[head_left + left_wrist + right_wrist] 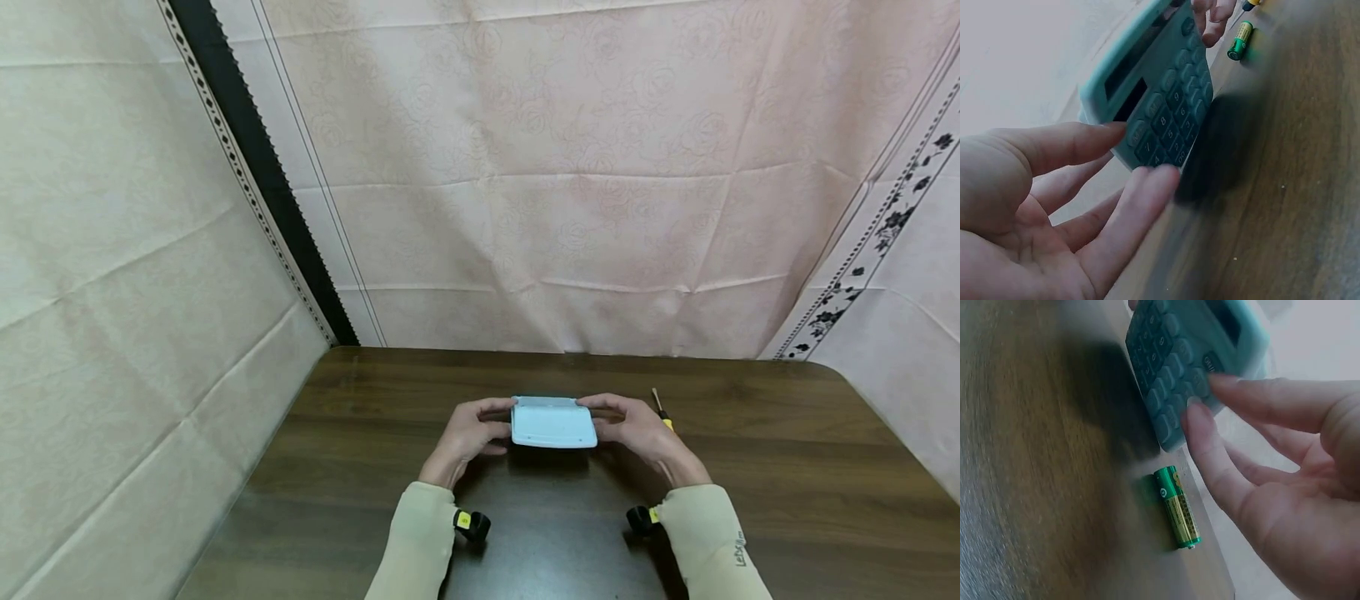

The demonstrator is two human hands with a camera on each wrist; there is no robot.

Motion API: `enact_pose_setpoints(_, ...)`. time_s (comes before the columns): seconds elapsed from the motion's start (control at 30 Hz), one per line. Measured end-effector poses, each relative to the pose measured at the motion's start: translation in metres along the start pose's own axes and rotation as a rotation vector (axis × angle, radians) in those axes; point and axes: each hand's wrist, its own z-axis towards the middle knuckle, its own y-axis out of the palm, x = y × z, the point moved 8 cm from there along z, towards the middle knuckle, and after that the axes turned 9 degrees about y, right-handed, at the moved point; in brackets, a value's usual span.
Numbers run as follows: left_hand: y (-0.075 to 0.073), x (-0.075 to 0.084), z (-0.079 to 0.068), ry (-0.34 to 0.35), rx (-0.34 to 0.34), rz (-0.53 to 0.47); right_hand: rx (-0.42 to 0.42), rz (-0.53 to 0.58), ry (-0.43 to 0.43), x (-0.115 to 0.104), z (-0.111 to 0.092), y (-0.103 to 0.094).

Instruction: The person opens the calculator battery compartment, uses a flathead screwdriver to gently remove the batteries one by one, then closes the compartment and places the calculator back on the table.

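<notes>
A light blue calculator [553, 425] is held just above the table between both hands, its back turned up in the head view. Both wrist views show its keys and dark display on the underside. My left hand [467, 435] grips one short end between thumb and fingers. At the opposite end my right hand [637, 429] pinches it the same way. A green and gold battery [1177, 507] lies on the table near the right hand; in the head view it cannot be seen.
A screwdriver [661, 409] with a yellow and black handle lies beyond the right hand, partly hidden by it. The brown wooden table [360, 467] ends at the back against a pale cloth wall [570, 208]. Another cloth [150, 292] hangs at the left.
</notes>
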Motion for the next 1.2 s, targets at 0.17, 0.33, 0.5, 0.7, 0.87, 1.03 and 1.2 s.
enact_pose_setpoints(0.17, -0.002, 0.004, 0.001, 0.038, 0.003, 0.077, 0.026, -0.048, -0.031, -0.003, -0.002, -0.005)
enact_pose_setpoints(0.33, -0.003, 0.008, 0.002, 0.081, 0.001, 0.121, 0.053, -0.085, -0.046, -0.005, -0.004, -0.01)
enact_pose_setpoints(0.5, -0.004, 0.009, 0.002, 0.097, 0.007, 0.101, 0.089, -0.103, -0.026, -0.003, -0.005, -0.014)
enact_pose_setpoints(0.7, -0.005, 0.01, 0.001, 0.1, 0.03, 0.102, 0.086, -0.006, -0.02, -0.002, -0.002, -0.013)
enact_pose_setpoints(0.87, -0.006, 0.009, 0.001, 0.082, 0.056, 0.117, 0.084, 0.088, -0.016, -0.002, 0.002, -0.008)
enact_pose_setpoints(1.03, -0.006, 0.006, 0.001, 0.072, 0.068, 0.099, 0.096, 0.138, -0.007, -0.002, 0.003, -0.006)
enact_pose_setpoints(1.2, -0.005, 0.005, 0.002, 0.05, 0.097, 0.052, 0.115, 0.167, 0.016, 0.002, 0.008, -0.004)
